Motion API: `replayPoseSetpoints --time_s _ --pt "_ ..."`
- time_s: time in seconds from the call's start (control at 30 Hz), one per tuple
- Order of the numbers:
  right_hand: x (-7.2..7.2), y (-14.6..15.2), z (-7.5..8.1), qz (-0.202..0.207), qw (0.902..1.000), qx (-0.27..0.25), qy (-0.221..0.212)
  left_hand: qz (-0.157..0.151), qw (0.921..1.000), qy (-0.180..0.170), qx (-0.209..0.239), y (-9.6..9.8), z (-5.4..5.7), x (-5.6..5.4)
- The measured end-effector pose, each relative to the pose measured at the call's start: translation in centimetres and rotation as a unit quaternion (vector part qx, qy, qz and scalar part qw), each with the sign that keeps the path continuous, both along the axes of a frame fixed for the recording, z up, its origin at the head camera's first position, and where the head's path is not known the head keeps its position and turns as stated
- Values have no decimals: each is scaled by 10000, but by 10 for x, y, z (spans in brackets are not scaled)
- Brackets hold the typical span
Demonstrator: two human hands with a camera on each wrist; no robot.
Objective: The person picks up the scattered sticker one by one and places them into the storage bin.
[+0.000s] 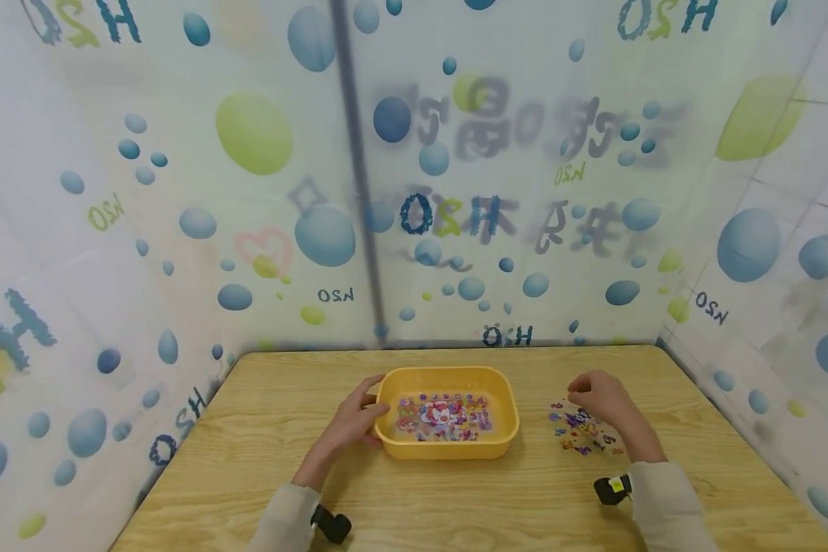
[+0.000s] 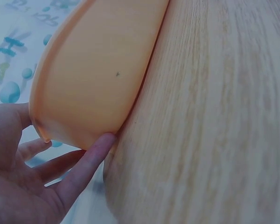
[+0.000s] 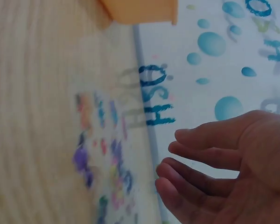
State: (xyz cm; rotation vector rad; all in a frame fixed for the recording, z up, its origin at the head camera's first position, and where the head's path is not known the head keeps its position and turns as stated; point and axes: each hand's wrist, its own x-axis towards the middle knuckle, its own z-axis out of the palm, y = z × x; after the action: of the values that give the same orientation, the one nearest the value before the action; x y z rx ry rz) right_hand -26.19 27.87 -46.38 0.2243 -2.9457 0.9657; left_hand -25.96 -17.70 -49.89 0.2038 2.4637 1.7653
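A yellow plastic basin (image 1: 447,451) stands on the wooden table, with colourful small pictures around a white character (image 1: 440,414) on its inside bottom. My left hand (image 1: 352,418) grips the basin's left end; in the left wrist view one fingertip (image 2: 105,139) touches the outer wall low down, near the table. To the right lies a patch of small multicoloured sticker-like pieces (image 1: 583,429), seemingly on a clear sheet. My right hand (image 1: 603,395) hovers over its far edge, fingers loosely bent and thumb close to the index finger. Nothing shows between them in the right wrist view.
The wooden table (image 1: 428,506) runs to a patterned curtain (image 1: 524,307) behind it, and similar sheeting hangs at both sides. Bare wood lies between the basin and the coloured pieces. Each wrist wears a small black camera (image 1: 610,491).
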Motion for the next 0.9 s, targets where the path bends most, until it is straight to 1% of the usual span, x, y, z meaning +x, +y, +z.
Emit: replayPoseSetpoints --time_s 0.23,0.37,0.47,0.63,0.8,0.9 --pt "1 18 -13 -330 9973 626 -214 25 10000 -17 -18 -1 -2 1" --pt "1 28 -17 -480 9955 743 -345 -13 10000 -75 -2 0 -1 0" --pt "-1 33 -19 -414 9943 860 -478 -38 9999 -89 -27 0 -1 -1" --pt "-4 33 -22 -440 9904 1157 -610 -52 9999 -87 -41 -1 0 -2" --pt "-5 29 -25 -509 9909 1095 -587 -88 9999 -25 -56 -1 -1 -2" --pt "-2 25 -26 -526 9922 967 -578 -18 10000 -42 -40 -1 -1 -1"
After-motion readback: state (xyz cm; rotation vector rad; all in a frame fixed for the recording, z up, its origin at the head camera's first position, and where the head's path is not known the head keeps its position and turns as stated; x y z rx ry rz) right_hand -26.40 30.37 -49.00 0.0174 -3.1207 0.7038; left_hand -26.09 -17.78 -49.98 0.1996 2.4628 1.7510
